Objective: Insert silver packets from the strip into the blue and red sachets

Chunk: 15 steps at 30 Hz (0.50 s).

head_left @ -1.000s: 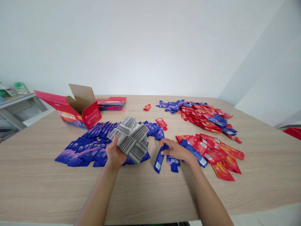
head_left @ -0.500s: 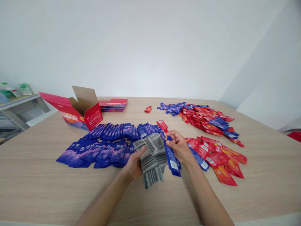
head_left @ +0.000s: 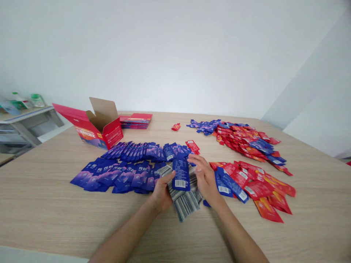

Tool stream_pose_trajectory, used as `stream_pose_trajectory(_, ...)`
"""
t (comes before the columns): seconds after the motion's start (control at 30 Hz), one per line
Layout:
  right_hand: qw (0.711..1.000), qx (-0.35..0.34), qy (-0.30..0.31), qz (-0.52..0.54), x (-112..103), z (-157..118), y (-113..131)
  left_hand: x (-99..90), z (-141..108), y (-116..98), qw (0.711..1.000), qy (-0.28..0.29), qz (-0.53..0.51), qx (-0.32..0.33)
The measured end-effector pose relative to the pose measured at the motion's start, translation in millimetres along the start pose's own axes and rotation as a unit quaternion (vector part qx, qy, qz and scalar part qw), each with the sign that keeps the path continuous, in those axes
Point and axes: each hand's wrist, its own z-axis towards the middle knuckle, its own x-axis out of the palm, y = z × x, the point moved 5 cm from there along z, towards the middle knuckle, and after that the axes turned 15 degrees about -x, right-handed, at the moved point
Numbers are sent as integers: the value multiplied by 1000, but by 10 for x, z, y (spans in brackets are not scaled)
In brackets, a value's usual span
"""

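A striped grey cloth (head_left: 185, 204) is in my left hand (head_left: 163, 191), which also has its thumb on a blue packet (head_left: 181, 175) lying over the cloth, barcode side up. My right hand (head_left: 204, 179) is beside the packet's right side, fingers extended and apart, holding nothing visible. Rows of blue packets (head_left: 139, 175) lie to the left of my hands. Close to the right wrist, more blue packets (head_left: 233, 185) rest among red packets (head_left: 257, 190).
An open red box (head_left: 112, 135) stands at the back left beside flat red boxes (head_left: 137, 119). A mixed heap of red and blue packets (head_left: 246, 140) lies at the back right. One small red packet (head_left: 176, 126) is near the table's far edge.
The blue packet has moved left from my right hand onto the cloth, under my left thumb. My right hand has let go of it and opened. The view has shifted slightly.
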Motion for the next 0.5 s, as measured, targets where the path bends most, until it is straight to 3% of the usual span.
stream_pose_trajectory(0.1, 992, -44, 93, -71, 206, -69, 107, 44, -28, -73, 999, 28, -9, 13)
stream_pose_trajectory(0.27, 969, -75, 183, -149, 407, -138, 57, 49, -45, -39, 1000, 0, 2, 4)
stream_pose_trajectory(0.4, 961, -86, 214, -151, 373, -117, 11, 81, -40, -5, 1000, 25, 6, -5)
stream_pose_trajectory(0.5, 957, -133, 215, -141, 347, -101, 60, 87, -42, -35, 999, 42, 2, 5)
